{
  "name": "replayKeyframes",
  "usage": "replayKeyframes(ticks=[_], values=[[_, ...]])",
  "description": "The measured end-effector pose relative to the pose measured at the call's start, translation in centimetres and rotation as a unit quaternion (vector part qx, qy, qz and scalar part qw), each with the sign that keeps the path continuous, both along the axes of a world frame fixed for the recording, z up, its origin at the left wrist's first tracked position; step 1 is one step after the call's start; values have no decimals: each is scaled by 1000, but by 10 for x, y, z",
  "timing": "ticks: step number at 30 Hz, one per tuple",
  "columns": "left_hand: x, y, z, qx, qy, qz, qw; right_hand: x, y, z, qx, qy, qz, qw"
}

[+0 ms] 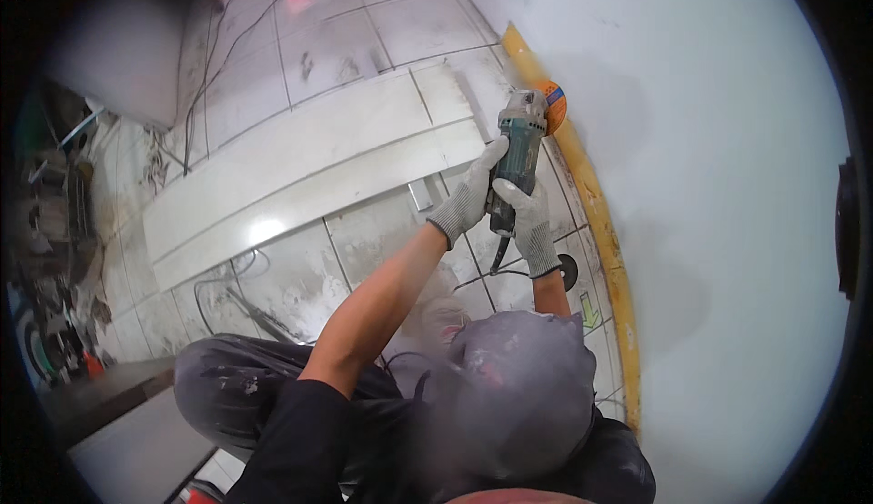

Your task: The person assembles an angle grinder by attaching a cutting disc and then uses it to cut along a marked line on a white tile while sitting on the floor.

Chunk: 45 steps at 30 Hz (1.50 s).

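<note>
My left hand point(470, 186) in a pale knit glove is closed around the left side of a dark green angle grinder point(519, 154). My right hand point(526, 213), gloved the same, grips the tool's rear part, where the black cord hangs down. The grinder's orange disc point(556, 104) is at a yellow strip point(579, 168) along the foot of the white wall; I cannot tell whether it touches. A small metal piece point(420, 195) lies on the tiles left of my hands.
White boards point(300, 168) lie across the tiled floor point(355, 13). Loose cables run over the tiles. A black disc point(568, 272) lies right of my right wrist. Clutter point(64, 249) stands at far left; my bent knees fill the lower middle. The wall point(727, 231) bounds the right.
</note>
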State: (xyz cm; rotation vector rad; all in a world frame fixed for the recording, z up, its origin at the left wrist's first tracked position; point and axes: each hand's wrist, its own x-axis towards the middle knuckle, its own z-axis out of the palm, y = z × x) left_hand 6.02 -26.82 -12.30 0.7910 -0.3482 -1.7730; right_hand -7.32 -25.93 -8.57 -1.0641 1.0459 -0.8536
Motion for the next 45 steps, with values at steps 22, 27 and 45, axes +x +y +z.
replayKeyframes(ticks=[22, 27, 45], values=[[24, -2, -59, 51, -328, 118, 936, 34, -29, -60, 39, 53, 35, 997], [60, 2, -65, 62, -351, 125, 926, 72, -35, -76, -5, 161, 89, 983], [123, 14, -89, 80, -481, 103, 867, 125, -29, -82, -37, 246, 131, 960]])
